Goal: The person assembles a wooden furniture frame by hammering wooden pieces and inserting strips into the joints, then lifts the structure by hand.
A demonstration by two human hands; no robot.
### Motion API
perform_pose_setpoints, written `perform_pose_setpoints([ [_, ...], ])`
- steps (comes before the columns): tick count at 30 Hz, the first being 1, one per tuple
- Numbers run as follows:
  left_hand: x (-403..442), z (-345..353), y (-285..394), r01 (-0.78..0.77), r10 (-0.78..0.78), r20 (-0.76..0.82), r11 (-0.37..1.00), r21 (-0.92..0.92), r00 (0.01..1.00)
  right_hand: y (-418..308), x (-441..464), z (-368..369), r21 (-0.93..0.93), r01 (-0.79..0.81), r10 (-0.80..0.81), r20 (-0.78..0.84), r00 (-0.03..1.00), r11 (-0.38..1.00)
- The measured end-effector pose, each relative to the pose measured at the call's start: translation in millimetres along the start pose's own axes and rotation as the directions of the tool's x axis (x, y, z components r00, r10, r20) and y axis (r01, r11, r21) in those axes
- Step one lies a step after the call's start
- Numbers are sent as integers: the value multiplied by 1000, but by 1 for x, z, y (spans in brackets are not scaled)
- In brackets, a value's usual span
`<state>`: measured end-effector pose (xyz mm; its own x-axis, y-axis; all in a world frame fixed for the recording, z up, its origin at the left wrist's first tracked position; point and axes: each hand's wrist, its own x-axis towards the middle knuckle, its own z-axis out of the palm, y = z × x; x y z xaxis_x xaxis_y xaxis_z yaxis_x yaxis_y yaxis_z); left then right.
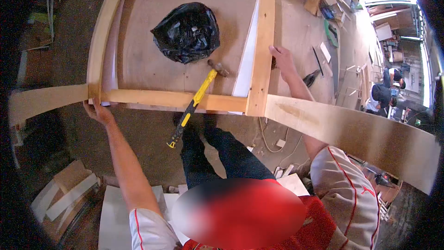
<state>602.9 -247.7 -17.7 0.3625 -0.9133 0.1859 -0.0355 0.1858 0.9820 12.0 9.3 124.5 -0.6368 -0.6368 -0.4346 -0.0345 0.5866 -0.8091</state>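
A wooden frame [175,98] lies in front of me, with long boards reaching out to the left and right. At its near left corner my left hand [98,112] is closed on the frame from below. My right hand [282,60] has its fingers closed at the outer edge of the right-hand beam [262,46]; the far side of that grip is partly hidden. Across the near rail rests a yellow and black hammer [199,96], its head inside the frame. Beyond the hammer head sits a black plastic bag [187,32] on the panel.
The right board [351,134] passes over my right forearm. Offcuts [69,194] lie at the lower left. A green tool [330,32] and a dark strip are on the surface at the right. Two people [381,97] are farther off on the right.
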Motion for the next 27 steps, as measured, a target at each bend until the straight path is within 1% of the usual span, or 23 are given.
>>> perform_pose_setpoints([
  [3,-3,3,9,35,-34,-33,999,27,999,3,-10,14,106,62,-58,-35,998,992],
  [6,-5,4,10,22,-22,-48,1000,-7,999,14,6,2,-73,43,-40,44,998,996],
  [9,-7,6,12,40,-42,-73,999,-33,996,24,12,-4,-85,66,-59,77,995,994],
  [12,-3,6,12,61,-64,-48,995,-74,997,30,15,-4,-72,50,-45,70,997,996],
  [15,-7,12,28,103,-103,-29,995,-6,994,31,13,-5,-89,108,-103,59,993,990],
  [17,-6,8,21,-37,37,11,999,-4,999,13,0,7,-45,33,-31,47,998,998],
  [18,-2,5,19,-30,30,-21,1000,3,999,7,-4,10,-26,-7,7,35,999,1000],
  [20,0,11,15,1,-1,-70,1000,-8,998,22,7,6,-110,-27,33,58,998,994],
  [21,2,16,21,-34,37,22,993,-110,999,23,9,1,-159,-38,47,55,997,987],
  [24,12,12,7,85,-81,26,984,-158,996,24,5,0,-192,-43,56,62,997,981],
  [25,10,24,26,78,-79,-7,993,-85,997,24,4,0,-167,-36,46,53,998,985],
  [27,14,27,20,45,-47,-25,996,-74,999,24,3,3,-119,-18,23,37,999,993],
])
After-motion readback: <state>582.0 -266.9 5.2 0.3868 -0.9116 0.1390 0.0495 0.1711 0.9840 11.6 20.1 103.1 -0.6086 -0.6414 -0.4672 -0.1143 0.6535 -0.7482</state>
